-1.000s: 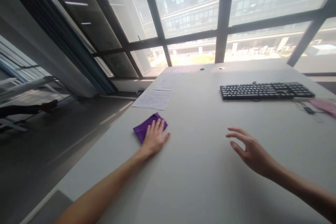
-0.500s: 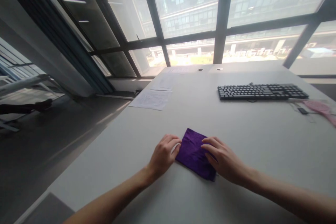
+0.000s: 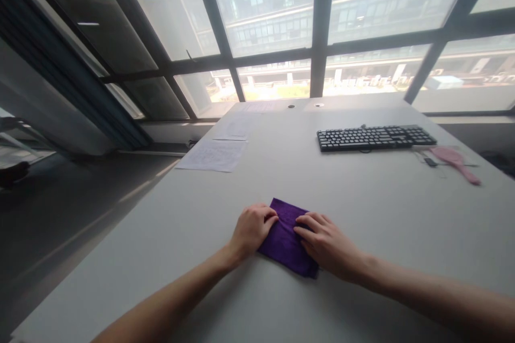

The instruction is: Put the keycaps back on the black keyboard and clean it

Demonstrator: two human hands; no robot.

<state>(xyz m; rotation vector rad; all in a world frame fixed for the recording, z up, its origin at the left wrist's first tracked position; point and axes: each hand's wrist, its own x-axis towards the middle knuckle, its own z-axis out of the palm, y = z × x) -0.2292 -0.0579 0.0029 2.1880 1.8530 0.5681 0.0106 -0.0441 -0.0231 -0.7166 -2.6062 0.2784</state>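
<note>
A folded purple cloth [image 3: 286, 244] lies on the white table in front of me, creased on top, with a slightly ragged near right corner. My left hand [image 3: 253, 228] is at its left edge, with thumb and index finger pinched together on the fabric. From the right, my right hand [image 3: 324, 241] rests on the cloth; its fingers are a little apart and lie over the top surface. That hand covers part of the cloth's right side.
Beyond the cloth, a black keyboard [image 3: 374, 138] lies on the white table [image 3: 277, 171]. A pink hairbrush-like object [image 3: 454, 161] and a small dark item with a cable [image 3: 430, 162] are beside it. Printed papers [image 3: 213, 155] lie along the left edge. Windows stand behind.
My left thumb and index finger have closed onto the cloth's left edge. My right fingers have settled lower on the cloth. The view has turned right, so everything appears shifted left.
</note>
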